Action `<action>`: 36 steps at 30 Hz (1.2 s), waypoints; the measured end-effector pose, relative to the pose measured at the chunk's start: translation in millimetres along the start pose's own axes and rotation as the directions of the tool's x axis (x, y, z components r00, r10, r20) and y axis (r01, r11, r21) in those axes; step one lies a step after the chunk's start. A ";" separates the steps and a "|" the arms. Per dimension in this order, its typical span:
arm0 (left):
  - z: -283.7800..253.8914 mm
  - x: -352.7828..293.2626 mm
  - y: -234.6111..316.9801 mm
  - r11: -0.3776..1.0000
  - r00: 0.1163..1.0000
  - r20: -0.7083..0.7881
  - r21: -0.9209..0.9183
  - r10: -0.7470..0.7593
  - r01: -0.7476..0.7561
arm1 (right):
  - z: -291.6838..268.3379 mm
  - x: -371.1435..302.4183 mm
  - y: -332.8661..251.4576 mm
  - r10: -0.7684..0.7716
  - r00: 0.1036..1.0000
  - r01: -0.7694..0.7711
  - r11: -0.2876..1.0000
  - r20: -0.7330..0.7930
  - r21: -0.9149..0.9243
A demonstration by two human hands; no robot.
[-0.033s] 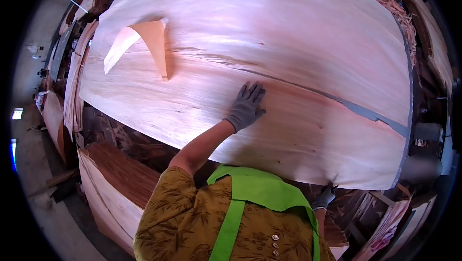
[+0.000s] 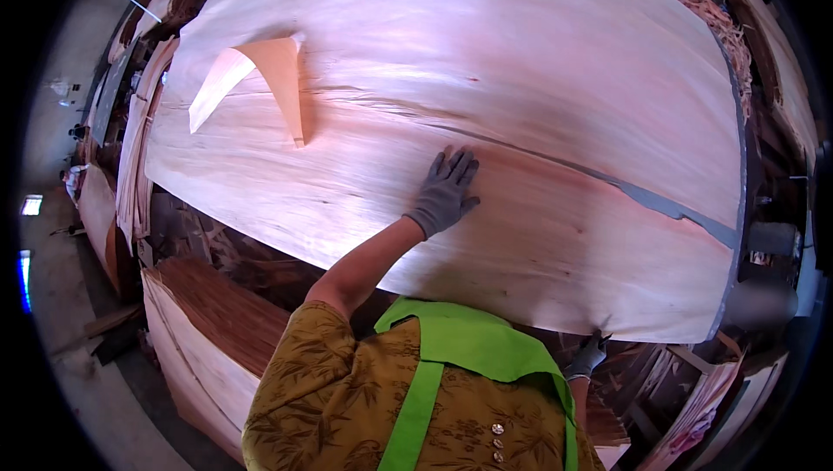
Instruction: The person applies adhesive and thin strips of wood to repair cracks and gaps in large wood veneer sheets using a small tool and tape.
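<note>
A large, pale wood veneer sheet [image 2: 538,263] spreads out before me. A long split runs across it, widening toward the right and showing a grey surface [image 2: 651,199] beneath. My left hand [image 2: 442,195], in a grey glove, lies flat on the veneer just below the split, fingers outstretched. At the sheet's near edge, toward the right, my right hand [image 2: 588,355] is closed, also gloved in grey. A small dark pointed thing sticks out by its fingers, too small to name. Farther left, a curled veneer strip [image 2: 276,67] arches up from the sheet.
Stacked veneer [image 2: 208,315] stands at the lower left, and more veneer sheets [image 2: 134,141] lean beyond the left edge. Shredded wood strips [image 2: 707,15] lie at the far right. Dark machine parts [image 2: 772,238] sit beside the right edge. A distant person [image 2: 71,180] shows at far left.
</note>
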State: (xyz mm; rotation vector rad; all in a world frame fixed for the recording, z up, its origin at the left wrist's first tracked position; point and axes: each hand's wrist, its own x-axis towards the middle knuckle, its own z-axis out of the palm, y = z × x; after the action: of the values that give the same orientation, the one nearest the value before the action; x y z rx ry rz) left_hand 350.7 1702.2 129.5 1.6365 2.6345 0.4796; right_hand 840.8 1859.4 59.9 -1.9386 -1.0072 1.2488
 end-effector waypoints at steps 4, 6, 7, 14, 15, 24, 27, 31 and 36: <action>0.5 0.3 -22.6 0.992 0.991 -0.050 -0.014 -0.126 0.126 | -7.3 3.7 5.0 0.018 0.985 -0.048 0.983 0.169 0.179; 2.4 0.1 -31.2 0.991 0.991 -0.013 0.030 -0.132 0.132 | -9.8 7.3 6.3 0.065 0.985 -0.092 0.982 0.163 0.165; 3.9 1.0 -33.1 0.994 0.994 -0.044 0.023 -0.102 0.104 | -10.7 9.9 5.6 0.060 0.995 -0.061 0.998 0.085 0.007; 0.9 0.9 -28.9 0.992 0.994 -0.059 0.087 -0.088 0.092 | -3.7 50.0 -61.8 -0.444 0.893 0.441 0.835 0.069 -0.329; 0.8 1.7 -27.9 0.991 0.995 -0.039 0.094 -0.095 0.099 | 11.6 66.4 -84.2 -0.476 0.873 0.483 0.822 0.103 -0.301; 3.2 7.3 -18.9 0.971 0.994 -0.025 0.212 -0.104 0.107 | 131.1 181.7 -235.5 -0.016 0.822 -0.029 0.997 0.569 0.070; 1.0 8.9 -15.7 0.969 0.996 -0.037 0.229 -0.083 0.090 | 152.5 203.6 -241.2 0.094 0.793 -0.171 0.983 0.603 0.071; -1.7 11.4 -13.2 0.961 0.993 0.000 0.254 -0.117 0.113 | 160.9 214.0 -248.3 0.117 0.598 -0.274 0.959 0.793 0.066; -1.5 10.1 -14.3 0.964 0.995 -0.005 0.247 -0.095 0.094 | 167.0 203.0 -248.7 -0.053 0.719 -0.083 0.983 0.693 0.161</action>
State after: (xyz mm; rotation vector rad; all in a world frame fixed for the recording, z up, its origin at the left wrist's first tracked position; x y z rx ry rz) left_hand 333.4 1704.8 128.8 1.5533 2.8488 0.1464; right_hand 673.0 2176.5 107.5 -1.3246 -1.1655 2.0848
